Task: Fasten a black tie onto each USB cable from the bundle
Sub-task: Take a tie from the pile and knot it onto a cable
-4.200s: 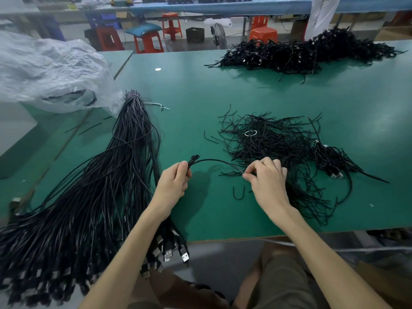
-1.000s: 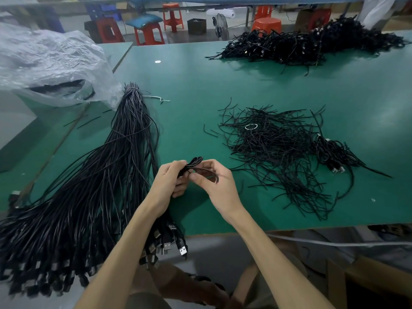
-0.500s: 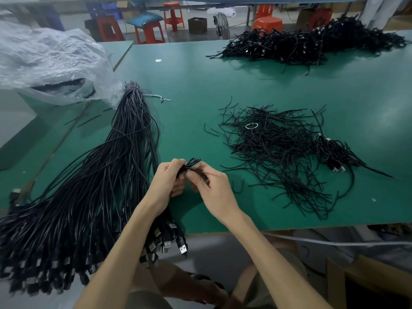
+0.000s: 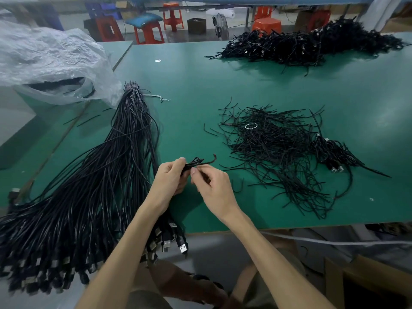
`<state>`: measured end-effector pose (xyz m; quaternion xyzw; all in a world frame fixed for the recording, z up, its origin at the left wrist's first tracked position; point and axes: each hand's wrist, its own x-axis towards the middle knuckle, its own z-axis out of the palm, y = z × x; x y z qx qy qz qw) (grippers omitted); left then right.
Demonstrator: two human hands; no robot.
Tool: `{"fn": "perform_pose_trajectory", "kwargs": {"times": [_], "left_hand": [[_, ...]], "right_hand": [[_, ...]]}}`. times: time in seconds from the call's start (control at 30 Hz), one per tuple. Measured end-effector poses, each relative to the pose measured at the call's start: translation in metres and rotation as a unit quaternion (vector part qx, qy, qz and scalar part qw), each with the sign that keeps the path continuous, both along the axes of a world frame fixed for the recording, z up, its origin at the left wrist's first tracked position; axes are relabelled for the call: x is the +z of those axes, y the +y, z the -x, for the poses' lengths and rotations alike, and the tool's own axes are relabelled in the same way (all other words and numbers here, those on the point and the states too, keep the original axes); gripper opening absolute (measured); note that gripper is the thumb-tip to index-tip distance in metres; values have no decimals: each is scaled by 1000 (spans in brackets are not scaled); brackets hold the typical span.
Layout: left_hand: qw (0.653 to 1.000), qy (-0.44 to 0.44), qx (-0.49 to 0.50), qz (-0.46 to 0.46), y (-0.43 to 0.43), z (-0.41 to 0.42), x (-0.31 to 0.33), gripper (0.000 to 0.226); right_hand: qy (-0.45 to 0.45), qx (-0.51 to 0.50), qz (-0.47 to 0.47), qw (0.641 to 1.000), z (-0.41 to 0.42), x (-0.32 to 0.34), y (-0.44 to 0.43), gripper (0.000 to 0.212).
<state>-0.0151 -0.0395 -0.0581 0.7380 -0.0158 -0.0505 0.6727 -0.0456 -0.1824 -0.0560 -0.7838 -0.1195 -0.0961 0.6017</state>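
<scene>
The folded USB cable (image 4: pixel 194 162) is gripped in the curled fingers of the left hand (image 4: pixel 169 181), with its looped end showing just past the forefinger. A black tie (image 4: pixel 208 161) is pinched between thumb and forefinger of the right hand (image 4: pixel 214 188), right at the cable; the free end of the tie projects to the right and is bent upward at its tip. Whether the tie is already wound round the cable cannot be told. The two hands are held touching, just above the near part of the green table (image 4: pixel 189 90).

To the left of the hands, the bundle (image 4: pixel 89 186) of long black cables is laid fanwise, bound at its far end and spread toward the near edge, over which the USB plugs (image 4: pixel 169 241) hang. To the right, a loose pile of ties (image 4: pixel 274 148) is scattered, with a pale ring (image 4: pixel 251 126) lying on it; a small cluster of coiled cables (image 4: pixel 332 152) lies just beside that pile. A large heap of coiled cables (image 4: pixel 312 45) is seen at the far right of the table.

A crumpled clear plastic bag (image 4: pixel 49 61) is seen at the far left. Beyond the table, orange stools (image 4: pixel 149 27), a floor fan (image 4: pixel 220 25) and a dark box (image 4: pixel 196 25) stand on a grey floor.
</scene>
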Motion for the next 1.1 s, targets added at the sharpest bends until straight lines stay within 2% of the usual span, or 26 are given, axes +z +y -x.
{"fn": "perform_pose_trajectory", "kwargs": {"times": [0.2, 0.4, 0.53, 0.6, 0.7, 0.8, 0.9, 1.0, 1.1], "left_hand": [[999, -40, -14, -12, -2, 3, 3, 43], [989, -96, -43, -100, 3, 10, 16, 45], [991, -52, -103, -67, 27, 13, 36, 52], [990, -55, -124, -41, 39, 14, 39, 46], [988, -96, -121, -7, 42, 18, 38, 26], [977, -144, -152, -26, 32, 24, 39, 48], [968, -149, -200, -5, 24, 27, 47, 63], [957, -155, -247, -10, 24, 30, 58, 61], [954, -181, -236, -44, 21, 31, 67, 50]], "right_hand": [[37, -25, -34, 998, -4, 1, -1, 39], [74, -22, -54, 996, -4, 2, -5, 37], [120, 30, -105, 987, -3, 8, -8, 37], [134, 61, -126, 981, 0, 14, -10, 36], [144, 112, -188, 965, 1, 26, -11, 36], [159, 159, -240, 944, 4, 37, -8, 36], [198, 188, -276, 922, 5, 42, -10, 37], [239, 230, -280, 901, 8, 45, -17, 37], [251, 257, -289, 888, 13, 47, -22, 36]]}}
